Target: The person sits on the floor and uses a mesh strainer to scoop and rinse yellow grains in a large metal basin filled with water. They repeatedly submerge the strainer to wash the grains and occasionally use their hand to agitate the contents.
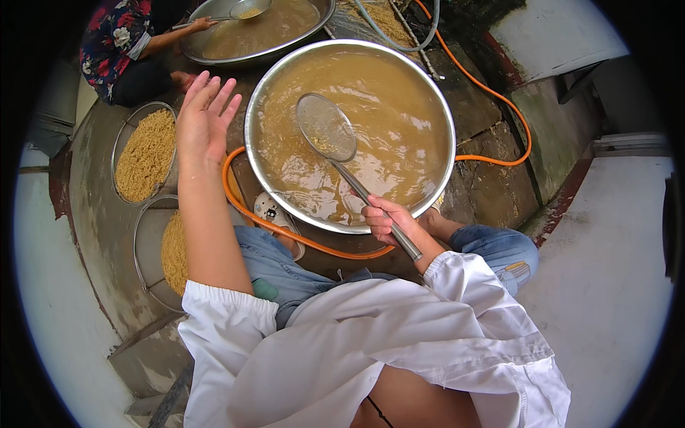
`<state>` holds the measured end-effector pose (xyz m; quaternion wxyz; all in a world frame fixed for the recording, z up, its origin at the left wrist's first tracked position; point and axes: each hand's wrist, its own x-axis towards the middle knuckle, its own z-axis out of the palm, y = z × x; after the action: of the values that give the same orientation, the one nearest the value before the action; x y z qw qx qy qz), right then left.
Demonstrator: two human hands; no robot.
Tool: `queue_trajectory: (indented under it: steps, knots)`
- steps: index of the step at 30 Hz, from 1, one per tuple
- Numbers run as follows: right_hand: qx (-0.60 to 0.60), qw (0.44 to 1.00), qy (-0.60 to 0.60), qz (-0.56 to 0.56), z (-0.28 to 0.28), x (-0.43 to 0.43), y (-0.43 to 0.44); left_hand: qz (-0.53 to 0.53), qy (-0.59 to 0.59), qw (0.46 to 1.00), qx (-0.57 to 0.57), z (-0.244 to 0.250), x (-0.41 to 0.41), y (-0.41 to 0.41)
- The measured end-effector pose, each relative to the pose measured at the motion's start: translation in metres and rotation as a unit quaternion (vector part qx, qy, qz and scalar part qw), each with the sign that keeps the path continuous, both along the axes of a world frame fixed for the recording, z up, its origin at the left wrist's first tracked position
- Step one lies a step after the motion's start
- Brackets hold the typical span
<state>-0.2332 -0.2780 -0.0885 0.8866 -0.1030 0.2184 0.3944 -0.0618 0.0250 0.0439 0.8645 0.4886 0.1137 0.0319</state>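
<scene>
A wide metal basin (396, 123) full of cloudy brown water stands on the ground between my knees. My right hand (386, 216) is closed around the handle of a round mesh skimmer (326, 127). The skimmer's head lies over the water left of the basin's middle, with a few yellowish grains in its mesh. My left hand (206, 120) is raised to the left of the basin, palm turned up and fingers apart, holding nothing. Below and left of it is a wire-rimmed basket heaped with golden grain (144, 158). A second such basket (174, 251) is partly hidden by my left forearm.
An orange hose (321, 250) loops around the basin's near side and runs off to the upper right. Beyond, a co-worker's hand (202, 24) holds another skimmer (249, 9) over a second basin (257, 53). A grey hose (436, 27) and a pipe (423, 51) lie behind.
</scene>
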Motion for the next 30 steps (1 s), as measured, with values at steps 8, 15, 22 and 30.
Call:
queue_trajectory:
  steps: [8,15,22,30]
  knots:
    - [-0.088,0.983,0.049,-0.156,-0.007,-0.002,-0.078,-0.005,0.012,1.000,0.015,-0.002,0.003,-0.007]
    - [-0.430,0.888,-0.055,-0.155,0.029,-0.010,-0.112,-0.019,0.000,1.000,0.015,-0.011,0.008,-0.002]
    - [-0.913,0.336,-0.205,0.103,0.030,-0.052,-0.197,-0.023,-0.002,1.000,0.019,-0.009,0.008,0.001]
    - [-0.773,0.597,-0.092,0.193,0.057,-0.091,-0.143,-0.025,0.003,1.000,0.004,-0.006,0.005,0.000]
